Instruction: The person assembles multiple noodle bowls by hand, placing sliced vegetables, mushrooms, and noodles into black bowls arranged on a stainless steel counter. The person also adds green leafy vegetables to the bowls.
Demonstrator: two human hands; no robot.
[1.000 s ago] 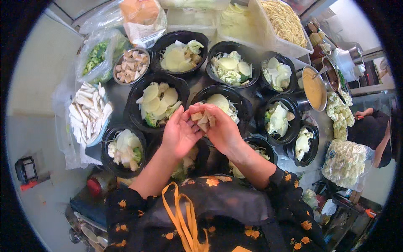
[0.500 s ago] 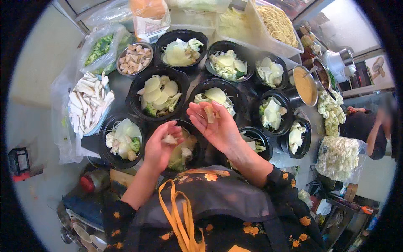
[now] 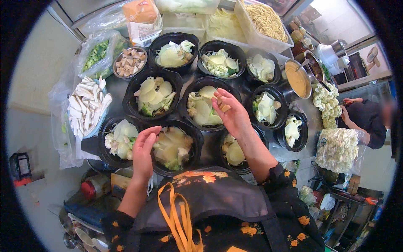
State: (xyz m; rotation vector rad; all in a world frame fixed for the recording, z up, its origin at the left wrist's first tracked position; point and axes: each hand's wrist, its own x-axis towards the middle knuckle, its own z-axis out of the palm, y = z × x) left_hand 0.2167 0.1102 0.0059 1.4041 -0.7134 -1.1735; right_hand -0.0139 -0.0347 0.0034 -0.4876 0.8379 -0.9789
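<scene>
My right hand hovers over the right side of a black bowl holding pale round slices and cauliflower. Its fingers are curled round small tan chunks, like the cut cubes in the metal bowl. To the left, my left hand is at the rim of a nearer black bowl of pale slices, cauliflower and broccoli. Its fingers are stretched out, and nothing shows in them, though the palm side is partly hidden. Beside that hand stands another filled black bowl.
Several more filled black bowls crowd the metal table. At left are white strips, bagged greens and a metal bowl of tan cubes. Noodles fill a tub behind; a sauce pot stands right. A person is at far right.
My hands have moved apart, the left one leftward and lower, the right one slightly rightward. The pale piece in my left hand is no longer visible. The view has shifted a little.
</scene>
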